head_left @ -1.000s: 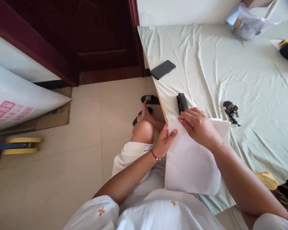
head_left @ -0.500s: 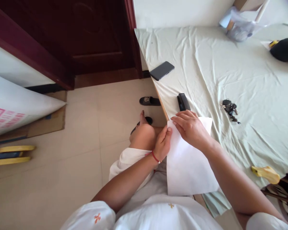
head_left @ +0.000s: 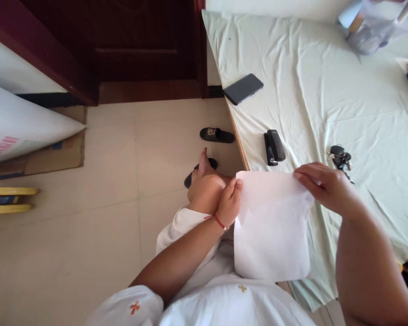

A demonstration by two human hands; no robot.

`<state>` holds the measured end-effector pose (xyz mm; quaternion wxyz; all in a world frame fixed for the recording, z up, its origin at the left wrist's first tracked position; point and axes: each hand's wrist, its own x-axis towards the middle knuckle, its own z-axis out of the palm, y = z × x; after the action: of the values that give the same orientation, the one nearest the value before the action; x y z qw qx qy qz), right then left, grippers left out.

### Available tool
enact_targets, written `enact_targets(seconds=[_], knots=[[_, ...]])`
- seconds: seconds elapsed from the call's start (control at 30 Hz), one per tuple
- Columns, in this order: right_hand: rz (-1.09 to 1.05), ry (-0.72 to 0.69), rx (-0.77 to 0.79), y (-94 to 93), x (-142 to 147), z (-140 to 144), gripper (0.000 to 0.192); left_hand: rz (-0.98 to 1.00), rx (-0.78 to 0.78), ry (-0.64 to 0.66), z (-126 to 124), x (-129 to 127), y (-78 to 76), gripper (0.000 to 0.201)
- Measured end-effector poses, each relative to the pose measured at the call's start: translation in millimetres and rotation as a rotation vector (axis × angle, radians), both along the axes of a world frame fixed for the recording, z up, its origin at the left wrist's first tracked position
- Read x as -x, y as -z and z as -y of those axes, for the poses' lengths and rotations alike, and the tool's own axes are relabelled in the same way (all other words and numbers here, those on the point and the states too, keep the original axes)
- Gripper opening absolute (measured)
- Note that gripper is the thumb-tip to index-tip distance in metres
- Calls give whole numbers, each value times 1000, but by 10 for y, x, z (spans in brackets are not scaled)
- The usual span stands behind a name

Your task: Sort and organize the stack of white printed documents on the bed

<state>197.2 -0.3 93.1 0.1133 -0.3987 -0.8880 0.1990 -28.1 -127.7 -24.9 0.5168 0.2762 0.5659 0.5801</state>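
Between the fingers of the left hand [head_left: 229, 203] and right hand [head_left: 330, 186], white paper [head_left: 272, 226] was pinched near its far corners, seemingly held spread; the next move likely needed even tension.

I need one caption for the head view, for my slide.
Left hand and right hand hold paper; stapler, phone and keys lie nearby.

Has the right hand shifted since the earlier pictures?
Yes: the right hand has moved rightward, away from the stapler and closer to the keys, both lying on the cloth.
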Motion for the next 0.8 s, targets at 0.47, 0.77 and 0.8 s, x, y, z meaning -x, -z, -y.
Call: enact_targets(seconds=[0.47, 0.77, 0.8], knots=[[-757, 813, 874, 569, -184, 213, 40, -102, 55, -124, -79, -257, 10, 48], [-538, 975, 807, 476, -519, 23, 20, 78, 166, 83, -289, -228, -132, 27], [-526, 983, 809, 447, -535, -16, 17, 47, 167, 110, -337, -207, -155, 26]])
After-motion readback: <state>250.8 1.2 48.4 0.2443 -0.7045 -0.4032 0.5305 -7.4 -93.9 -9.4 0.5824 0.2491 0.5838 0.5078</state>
